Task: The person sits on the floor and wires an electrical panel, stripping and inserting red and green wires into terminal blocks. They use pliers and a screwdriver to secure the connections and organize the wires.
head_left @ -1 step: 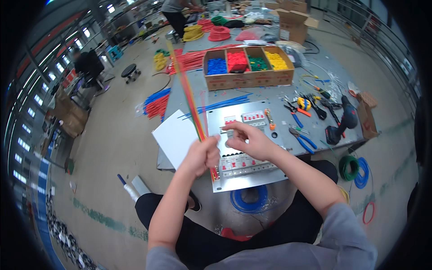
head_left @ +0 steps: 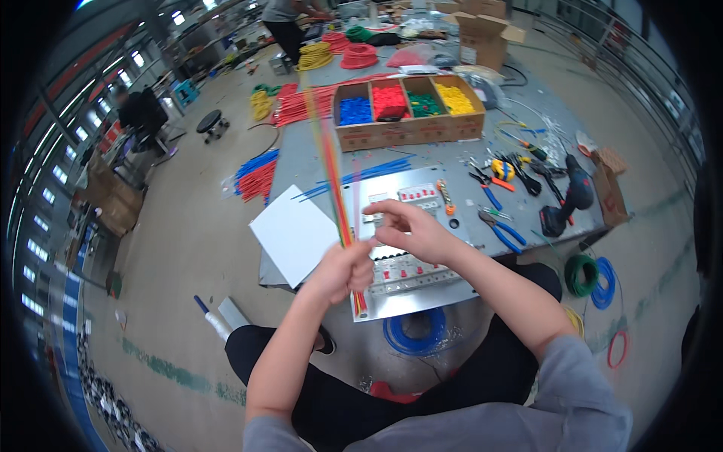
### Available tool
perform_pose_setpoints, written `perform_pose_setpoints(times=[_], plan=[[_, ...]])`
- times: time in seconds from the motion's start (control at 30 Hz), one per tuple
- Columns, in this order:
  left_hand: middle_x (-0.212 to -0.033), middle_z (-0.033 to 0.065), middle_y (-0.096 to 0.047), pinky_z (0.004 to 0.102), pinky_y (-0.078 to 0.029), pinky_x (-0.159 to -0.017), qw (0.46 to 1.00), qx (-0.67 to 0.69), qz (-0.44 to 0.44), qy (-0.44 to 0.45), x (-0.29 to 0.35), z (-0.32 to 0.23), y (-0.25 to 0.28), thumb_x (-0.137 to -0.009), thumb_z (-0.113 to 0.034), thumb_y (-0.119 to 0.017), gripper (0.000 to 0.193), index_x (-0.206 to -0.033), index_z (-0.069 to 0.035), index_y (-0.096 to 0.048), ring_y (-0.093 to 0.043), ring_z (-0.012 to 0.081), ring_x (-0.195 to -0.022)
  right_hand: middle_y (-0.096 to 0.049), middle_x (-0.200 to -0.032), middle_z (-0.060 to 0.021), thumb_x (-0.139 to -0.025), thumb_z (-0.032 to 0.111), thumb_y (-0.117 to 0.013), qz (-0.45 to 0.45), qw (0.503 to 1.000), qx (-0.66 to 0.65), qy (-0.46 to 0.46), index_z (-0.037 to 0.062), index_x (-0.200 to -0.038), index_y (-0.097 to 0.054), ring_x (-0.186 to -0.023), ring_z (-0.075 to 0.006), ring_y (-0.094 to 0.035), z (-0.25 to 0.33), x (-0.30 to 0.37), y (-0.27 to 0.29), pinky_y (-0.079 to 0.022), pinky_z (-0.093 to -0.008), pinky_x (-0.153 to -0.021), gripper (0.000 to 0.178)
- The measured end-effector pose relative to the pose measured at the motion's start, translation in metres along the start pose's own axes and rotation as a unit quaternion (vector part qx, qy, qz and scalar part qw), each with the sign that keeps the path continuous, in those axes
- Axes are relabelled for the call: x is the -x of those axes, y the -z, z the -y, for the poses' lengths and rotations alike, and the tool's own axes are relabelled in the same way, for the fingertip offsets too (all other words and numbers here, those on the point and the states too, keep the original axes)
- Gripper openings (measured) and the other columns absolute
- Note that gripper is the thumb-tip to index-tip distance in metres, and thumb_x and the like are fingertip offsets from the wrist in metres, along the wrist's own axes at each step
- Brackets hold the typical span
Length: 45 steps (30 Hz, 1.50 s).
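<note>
My left hand (head_left: 343, 273) is closed around an upright bundle of yellow, red and green wires (head_left: 336, 181), whose upper ends are blurred. The lower ends stick out below the fist, over the left edge of a metal mounting plate (head_left: 392, 307). Just right of the fist, my right hand (head_left: 416, 232) hovers over the plate, index finger stretched out and thumb apart from it, with nothing visible between them. A row of white circuit breakers (head_left: 410, 273) with red switches runs along the plate's near part. Smaller breakers (head_left: 418, 194) sit on its far part, some hidden by my right hand.
A white sheet (head_left: 294, 230) and blue wires (head_left: 361, 175) lie left of and behind the plate. Farther back stands a cardboard box (head_left: 407, 134) of coloured small parts. Pliers (head_left: 503, 232), a tape measure (head_left: 502, 169) and a cordless drill (head_left: 568, 197) lie to the right. Below hangs a blue wire coil (head_left: 414, 335).
The wire bundle has swung slightly right and stands more upright. My left fist has come closer to my right hand, and the whole view has shifted a little.
</note>
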State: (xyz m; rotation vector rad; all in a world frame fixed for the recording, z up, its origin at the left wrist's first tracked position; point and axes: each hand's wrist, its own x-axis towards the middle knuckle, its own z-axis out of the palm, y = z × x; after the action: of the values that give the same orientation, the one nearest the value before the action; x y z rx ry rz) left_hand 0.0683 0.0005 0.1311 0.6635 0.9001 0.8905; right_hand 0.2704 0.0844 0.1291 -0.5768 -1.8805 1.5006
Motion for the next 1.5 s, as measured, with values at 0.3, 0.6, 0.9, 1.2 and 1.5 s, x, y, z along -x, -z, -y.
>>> perform_pose_setpoints(times=[0.3, 0.6, 0.9, 1.2, 1.5], plan=[[-0.076, 0.0044, -0.056, 0.0311, -0.042, -0.06, 0.995, 0.058, 0.087, 0.002, 0.006, 0.028, -0.038, -0.111, -0.038, -0.041, 0.042, -0.12, 0.0, -0.056, -0.051, 0.0155, -0.063, -0.048, -0.061, 0.0023, -0.108, 0.057, -0.046, -0.007, 0.981, -0.113, -0.16, 0.012, -0.065, -0.049, -0.046, -0.0084, -0.041, 0.004, -0.02, 0.013, -0.032, -0.0247, -0.044, 0.062], [-0.084, 0.0073, -0.065, 0.0324, -0.056, -0.064, 0.996, -0.077, 0.013, -0.052, 0.003, 0.036, -0.033, -0.111, -0.029, -0.051, 0.029, -0.115, -0.001, -0.06, -0.065, 0.0178, -0.066, -0.051, -0.058, 0.0, -0.107, 0.048, -0.053, 0.098, 0.967, -0.152, -0.179, 0.0088, -0.074, -0.055, -0.043, -0.0111, -0.049, -0.004, -0.04, 0.032, -0.04, -0.0256, -0.042, 0.052], [-0.07, -0.0034, -0.045, 0.024, -0.031, -0.048, 0.996, -0.07, -0.04, -0.047, 0.0, 0.052, -0.022, -0.114, -0.034, -0.042, 0.037, -0.118, -0.002, -0.059, -0.037, 0.0068, -0.052, -0.05, -0.053, 0.0005, -0.105, 0.057, -0.053, 0.036, 0.979, -0.107, -0.168, 0.01, -0.075, -0.052, -0.04, -0.0088, -0.046, -0.021, -0.039, 0.01, -0.036, -0.0239, -0.04, 0.056], [-0.068, -0.003, -0.038, 0.0243, -0.027, -0.048, 0.995, 0.071, 0.066, -0.033, 0.024, 0.051, -0.01, -0.114, -0.035, -0.042, 0.032, -0.105, -0.006, -0.054, -0.033, 0.0078, -0.051, -0.068, -0.077, -0.0065, -0.105, 0.031, -0.064, 0.146, 0.944, -0.269, -0.126, 0.0038, -0.104, -0.061, -0.062, -0.0146, -0.068, -0.011, -0.027, 0.012, -0.055, -0.0265, -0.059, 0.028], [-0.112, 0.0235, -0.07, 0.0453, -0.06, -0.095, 0.998, -0.053, 0.012, 0.023, 0.02, 0.048, -0.008, -0.11, -0.014, -0.047, 0.031, -0.131, 0.008, -0.053, -0.073, 0.034, -0.104, -0.071, -0.082, -0.007, -0.105, 0.033, -0.063, 0.116, 0.963, -0.084, -0.226, -0.0018, -0.109, -0.067, -0.067, -0.0132, -0.07, -0.021, -0.029, 0.009, -0.059, -0.0258, -0.061, 0.036]])
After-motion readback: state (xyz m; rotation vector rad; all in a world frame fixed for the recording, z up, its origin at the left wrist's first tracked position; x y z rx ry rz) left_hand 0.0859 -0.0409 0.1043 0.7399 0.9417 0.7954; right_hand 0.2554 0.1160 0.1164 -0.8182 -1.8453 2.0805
